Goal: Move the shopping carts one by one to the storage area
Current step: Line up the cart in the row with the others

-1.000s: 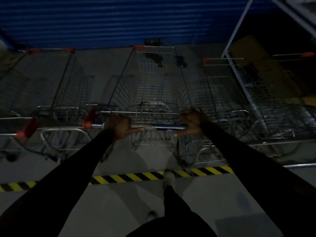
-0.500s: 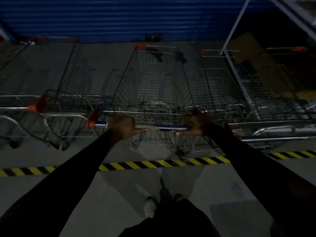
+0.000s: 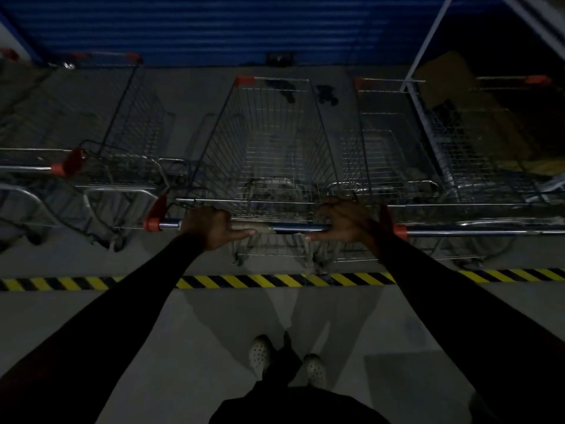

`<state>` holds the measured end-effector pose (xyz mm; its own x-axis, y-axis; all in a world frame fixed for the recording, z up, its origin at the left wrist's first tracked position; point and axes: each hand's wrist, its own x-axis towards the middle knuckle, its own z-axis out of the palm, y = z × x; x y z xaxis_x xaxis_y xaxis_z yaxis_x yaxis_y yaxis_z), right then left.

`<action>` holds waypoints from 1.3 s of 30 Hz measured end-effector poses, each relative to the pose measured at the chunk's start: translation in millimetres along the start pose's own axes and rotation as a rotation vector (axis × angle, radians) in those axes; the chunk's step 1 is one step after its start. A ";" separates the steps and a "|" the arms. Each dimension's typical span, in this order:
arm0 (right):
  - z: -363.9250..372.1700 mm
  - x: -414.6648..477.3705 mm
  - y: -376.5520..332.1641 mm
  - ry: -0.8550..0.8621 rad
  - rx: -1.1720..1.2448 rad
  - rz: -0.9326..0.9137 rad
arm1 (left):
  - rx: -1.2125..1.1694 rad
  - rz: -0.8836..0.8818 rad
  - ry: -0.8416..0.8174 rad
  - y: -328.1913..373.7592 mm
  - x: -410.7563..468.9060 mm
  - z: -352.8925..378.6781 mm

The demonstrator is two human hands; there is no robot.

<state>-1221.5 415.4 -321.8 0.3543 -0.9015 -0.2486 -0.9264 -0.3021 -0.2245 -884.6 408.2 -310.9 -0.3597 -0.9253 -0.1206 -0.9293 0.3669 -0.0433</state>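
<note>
A wire shopping cart [image 3: 272, 142] with red corner caps stands straight ahead of me, its basket beyond the yellow-and-black floor stripe [image 3: 244, 281]. My left hand [image 3: 211, 226] grips the left part of its blue handle bar [image 3: 290, 228], thumb stretched along the bar. My right hand [image 3: 342, 220] grips the right part of the same bar. Both arms in black sleeves reach forward. The scene is dim.
Parked carts flank it: one on the left [image 3: 122, 142], one close on the right [image 3: 391, 148], another further right [image 3: 489, 166]. A blue roller shutter [image 3: 214, 26] closes the back. A white rack post [image 3: 428, 41] and cardboard [image 3: 452, 75] stand at the right. My white shoes [image 3: 260, 356] are behind the stripe.
The held cart has rolled forward past the stripe and now stands level with the neighbouring carts. My feet have come together behind the stripe. Both hands keep their grip on the handle.
</note>
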 end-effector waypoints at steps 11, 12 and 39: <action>12.3 -19.9 2.1 -0.014 0.001 -0.022 | 0.028 -0.023 -0.007 16.7 -25.5 -1.1; 12.6 -22.1 1.4 -0.012 0.006 -0.023 | 0.022 -0.025 -0.013 17.6 -27.5 -0.6; 16.8 -33.5 2.5 0.013 0.004 -0.018 | -0.038 -0.053 -0.012 25.9 -40.5 2.6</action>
<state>-1233.5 450.0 -329.9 0.3690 -0.9000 -0.2320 -0.9194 -0.3171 -0.2326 -893.9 455.4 -309.7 -0.3087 -0.9421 -0.1311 -0.9497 0.3129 -0.0125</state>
